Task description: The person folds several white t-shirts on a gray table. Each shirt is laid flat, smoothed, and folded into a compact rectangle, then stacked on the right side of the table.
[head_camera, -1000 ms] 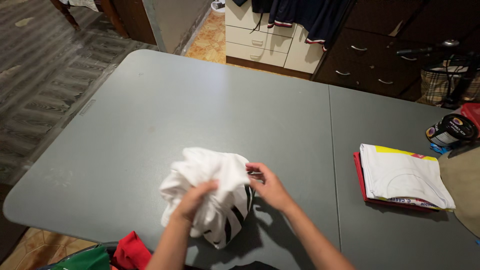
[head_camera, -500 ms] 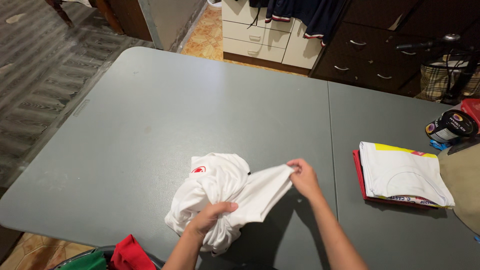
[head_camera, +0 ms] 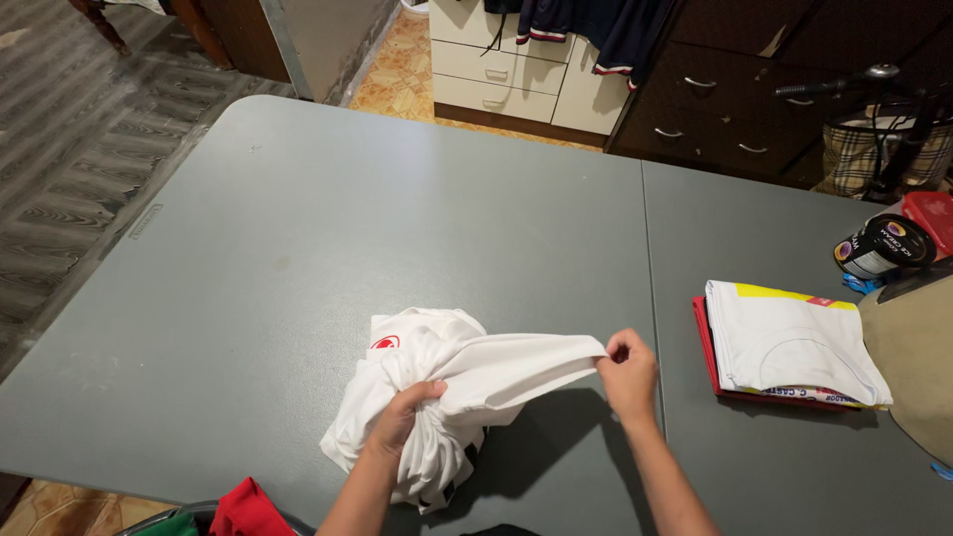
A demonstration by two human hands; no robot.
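A crumpled white shirt (head_camera: 437,397) with a small red emblem lies near the front edge of the grey table (head_camera: 397,228). My left hand (head_camera: 402,417) grips the bunched middle of the shirt. My right hand (head_camera: 627,375) pinches one edge of it and holds that part stretched out to the right, a little above the tabletop.
A folded white shirt (head_camera: 794,342) lies on a folded red one at the right. A dark tub (head_camera: 882,246) and a red box (head_camera: 928,216) stand at the far right. Red and green cloth (head_camera: 238,511) shows below the front edge. Drawers (head_camera: 516,69) stand behind.
My right hand has drawn a part of the white shirt out to the right, while my left hand has shifted its grip on the bunched cloth.
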